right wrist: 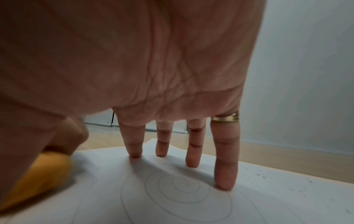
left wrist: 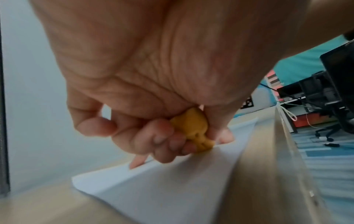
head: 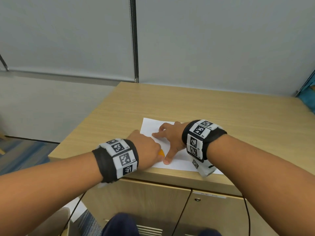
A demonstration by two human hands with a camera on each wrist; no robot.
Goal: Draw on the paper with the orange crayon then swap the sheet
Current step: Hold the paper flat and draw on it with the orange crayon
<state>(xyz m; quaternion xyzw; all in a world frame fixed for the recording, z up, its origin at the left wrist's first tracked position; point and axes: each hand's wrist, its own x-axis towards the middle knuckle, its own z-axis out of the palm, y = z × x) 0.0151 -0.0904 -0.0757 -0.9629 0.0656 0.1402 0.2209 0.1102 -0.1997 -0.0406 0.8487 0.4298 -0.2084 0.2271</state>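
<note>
A white sheet of paper (head: 180,160) lies near the front edge of the wooden cabinet top (head: 187,106). My left hand (head: 144,150) grips a chunky orange crayon (head: 161,152), its tip down on the paper (left wrist: 172,189). In the left wrist view the crayon (left wrist: 193,128) sits between thumb and curled fingers. My right hand (head: 170,137) lies spread on the sheet, straight fingertips (right wrist: 226,183) pressing it flat. The right wrist view shows a faint grey spiral (right wrist: 178,189) printed on the paper (right wrist: 268,204) and the crayon (right wrist: 38,174) at the left.
The cabinet (head: 213,210) has two doors below its top, with a lock (head: 197,199). A grey wall (head: 204,40) stands behind. Carpet and floor (head: 25,150) lie to the left. A desk with monitors and a chair (left wrist: 329,97) shows far right in the left wrist view.
</note>
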